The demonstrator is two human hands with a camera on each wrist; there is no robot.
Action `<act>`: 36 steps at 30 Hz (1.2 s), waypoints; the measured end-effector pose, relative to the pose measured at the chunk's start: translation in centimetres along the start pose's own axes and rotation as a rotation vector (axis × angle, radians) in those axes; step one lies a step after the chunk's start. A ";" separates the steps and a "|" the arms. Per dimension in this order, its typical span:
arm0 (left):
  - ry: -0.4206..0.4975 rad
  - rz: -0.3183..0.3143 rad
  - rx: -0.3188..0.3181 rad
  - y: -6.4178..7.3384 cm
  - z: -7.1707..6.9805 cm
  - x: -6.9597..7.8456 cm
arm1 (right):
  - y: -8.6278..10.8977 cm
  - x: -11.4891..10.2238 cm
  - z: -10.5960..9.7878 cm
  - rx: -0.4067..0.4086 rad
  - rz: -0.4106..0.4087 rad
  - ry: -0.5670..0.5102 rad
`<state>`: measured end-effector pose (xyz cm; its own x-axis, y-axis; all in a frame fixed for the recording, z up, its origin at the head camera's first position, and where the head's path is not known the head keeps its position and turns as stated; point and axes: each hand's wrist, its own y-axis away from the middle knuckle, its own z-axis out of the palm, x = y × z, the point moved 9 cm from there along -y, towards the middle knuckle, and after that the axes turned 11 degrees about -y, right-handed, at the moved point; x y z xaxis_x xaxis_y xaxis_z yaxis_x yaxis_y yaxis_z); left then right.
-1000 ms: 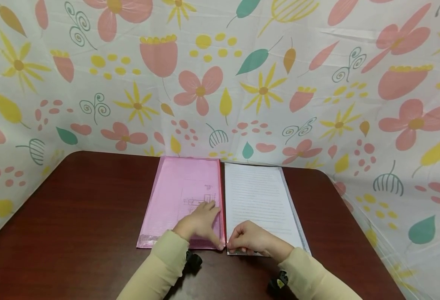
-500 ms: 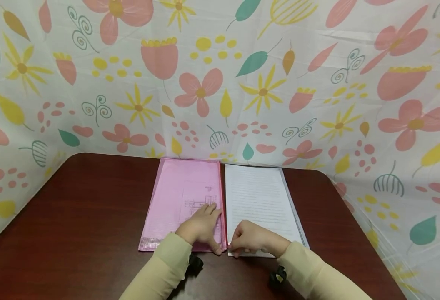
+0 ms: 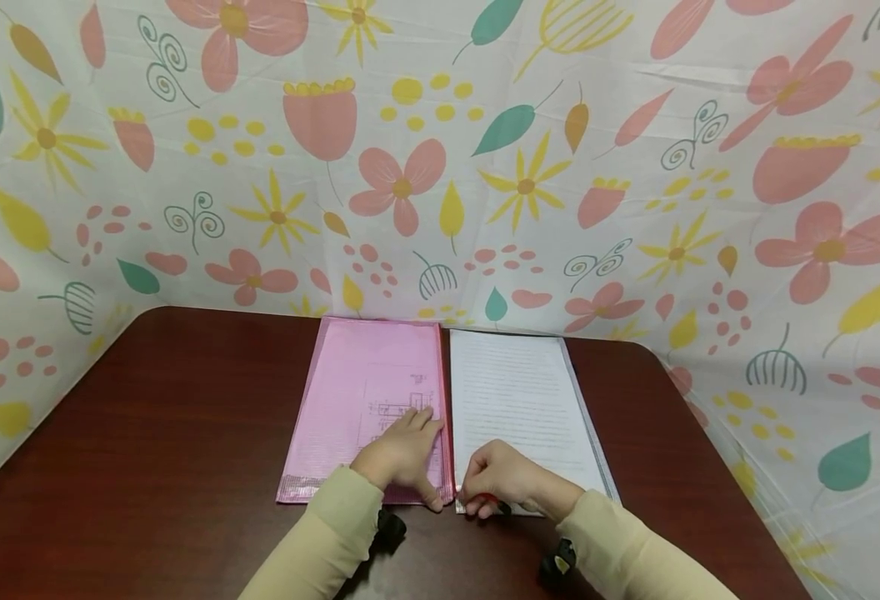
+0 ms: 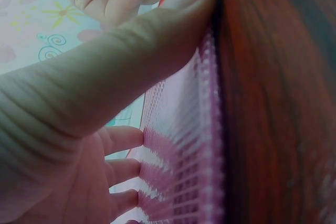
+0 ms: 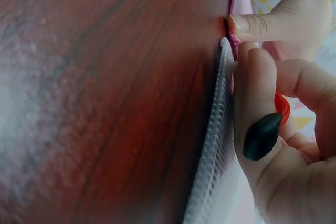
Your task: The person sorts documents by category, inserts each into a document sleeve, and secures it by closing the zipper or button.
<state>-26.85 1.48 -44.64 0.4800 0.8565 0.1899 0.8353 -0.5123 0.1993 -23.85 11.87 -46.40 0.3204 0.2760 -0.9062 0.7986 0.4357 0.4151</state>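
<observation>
A pink mesh zip pouch with papers inside lies flat, its red zip edge on the right. Close beside it lies a white mesh pouch holding a lined sheet. My left hand rests with spread fingers on the pink pouch, its thumb at the near right corner. Curled at the white pouch's near left corner, my right hand pinches what looks like a zipper pull. Its red band and black end stick out below the fingers. The fingertips hide the slider.
Both pouches lie on a dark brown table, their far ends close to a floral curtain. The curtain also runs along the left and right sides. Small black devices sit under both wrists.
Both hands stay at the near corners. The right fingers have shifted slightly, and the red band with the black end shows more clearly. The head view has moved a little.
</observation>
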 end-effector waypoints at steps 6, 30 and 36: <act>-0.009 0.001 -0.005 -0.1 0.1 0.0 | -0.3 0.1 -0.3 0.044 -0.017 -0.039; -0.063 -0.008 -0.021 -0.3 -0.2 0.3 | -1.2 -0.5 -1.0 0.103 -0.057 -0.076; -0.062 -0.008 -0.025 0.0 -0.6 0.4 | -1.4 -0.5 -1.1 0.110 -0.060 -0.079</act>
<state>-26.80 1.82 -44.01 0.4898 0.8623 0.1284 0.8324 -0.5063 0.2251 -25.66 12.06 -46.37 0.3056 0.1824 -0.9345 0.8673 0.3516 0.3522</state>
